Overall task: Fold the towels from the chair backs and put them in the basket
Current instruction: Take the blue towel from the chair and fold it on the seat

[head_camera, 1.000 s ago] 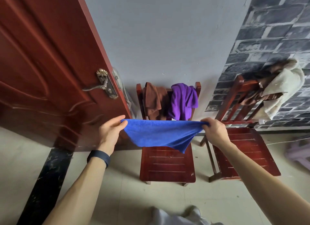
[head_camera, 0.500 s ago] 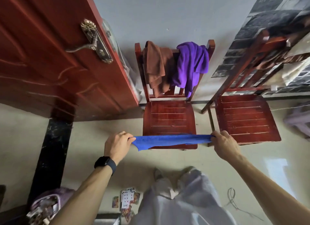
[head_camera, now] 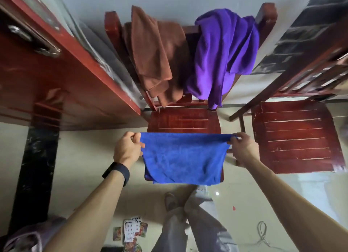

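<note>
A bright blue fluffy microfibre towel (head_camera: 181, 157) hangs stretched between both hands, its upper edge pulled taut and level. The lower part sags in soft folds in front of the near half of the seat of a dark red slatted wooden chair (head_camera: 184, 120); whether the cloth touches the seat cannot be told. The left hand (head_camera: 128, 148), with a black wristband (head_camera: 116, 171) on its wrist, pinches the towel's upper left corner with curled fingers. The right hand (head_camera: 243, 148) grips the upper right corner the same way.

On the back of that chair, at the far side, a rust-brown terry towel (head_camera: 156, 52) is draped on the left and a vivid purple towel (head_camera: 224, 52) on the right, the two just touching lower down. A second red slatted chair (head_camera: 295, 135) stands to the right. A glossy red wooden door (head_camera: 56, 78) fills the left. Scattered playing cards (head_camera: 133, 231) lie on the pale tiled floor (head_camera: 84, 157), near the person's legs
</note>
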`<move>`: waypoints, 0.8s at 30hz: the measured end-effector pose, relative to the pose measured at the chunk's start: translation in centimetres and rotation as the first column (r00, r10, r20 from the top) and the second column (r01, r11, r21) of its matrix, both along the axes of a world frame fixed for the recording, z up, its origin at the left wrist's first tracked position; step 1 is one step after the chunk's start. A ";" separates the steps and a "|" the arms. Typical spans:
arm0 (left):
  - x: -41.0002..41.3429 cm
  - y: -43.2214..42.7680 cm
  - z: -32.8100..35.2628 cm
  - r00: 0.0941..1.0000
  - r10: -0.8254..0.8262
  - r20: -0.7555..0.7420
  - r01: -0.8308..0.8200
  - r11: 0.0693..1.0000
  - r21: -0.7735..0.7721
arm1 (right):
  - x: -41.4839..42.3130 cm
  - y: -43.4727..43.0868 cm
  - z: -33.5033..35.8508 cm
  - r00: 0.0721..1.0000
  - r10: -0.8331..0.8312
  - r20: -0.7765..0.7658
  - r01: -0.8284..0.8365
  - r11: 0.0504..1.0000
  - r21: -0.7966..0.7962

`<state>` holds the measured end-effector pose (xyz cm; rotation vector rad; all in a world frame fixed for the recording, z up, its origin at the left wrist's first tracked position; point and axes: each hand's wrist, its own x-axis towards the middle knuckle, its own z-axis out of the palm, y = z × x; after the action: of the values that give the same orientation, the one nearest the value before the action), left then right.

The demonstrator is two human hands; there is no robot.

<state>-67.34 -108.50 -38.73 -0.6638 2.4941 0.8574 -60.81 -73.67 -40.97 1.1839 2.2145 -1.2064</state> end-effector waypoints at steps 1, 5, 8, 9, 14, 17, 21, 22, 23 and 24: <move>-1.2 0.8 -1.7 0.997 0.083 -0.009 -0.082 0.993 0.088 | -1.3 0.0 -1.7 0.999 -0.047 -0.024 0.046 0.999 -0.028; -4.6 3.1 -7.4 0.943 0.332 0.028 -0.323 0.888 0.328 | -5.1 -0.2 -8.2 0.961 -0.257 -0.101 0.238 0.957 -0.164; -6.0 3.7 -10.4 0.911 0.409 0.058 -0.390 0.803 0.450 | -6.8 -0.1 -11.6 0.910 -0.381 -0.163 0.335 0.908 -0.250; -6.3 3.7 -11.1 0.908 0.415 0.061 -0.388 0.776 0.496 | -7.1 0.0 -12.5 0.900 -0.399 -0.174 0.346 0.898 -0.272; -3.9 2.4 -15.2 0.956 0.245 0.163 -0.293 0.846 0.446 | -4.7 -0.3 -15.4 0.973 -0.227 -0.034 0.205 0.925 -0.319; 1.1 0.4 -18.1 0.975 0.074 0.210 -0.092 0.993 0.077 | 0.6 -2.2 -16.1 0.980 -0.100 0.172 0.113 0.991 -0.068; 6.4 -1.9 -20.6 0.957 -0.017 0.291 0.043 0.996 -0.083 | 8.3 -5.0 -17.4 0.934 0.031 0.356 -0.046 0.998 0.034; 7.1 -2.2 -21.1 0.957 -0.032 0.287 0.059 0.994 -0.087 | 9.7 -5.5 -17.8 0.921 0.061 0.386 -0.081 0.996 0.036; 7.5 -2.4 -21.5 0.960 -0.039 0.277 0.068 0.993 -0.095 | 10.8 -5.9 -18.2 0.912 0.073 0.403 -0.098 0.994 0.043; 7.7 -2.5 -21.7 0.962 -0.036 0.270 0.066 0.993 -0.102 | 11.3 -6.2 -18.6 0.912 0.067 0.404 -0.099 0.993 0.058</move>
<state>-59.68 -111.03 -60.47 -0.6987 2.3141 0.5718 -49.47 -79.84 -59.56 1.2256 1.9889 -0.7645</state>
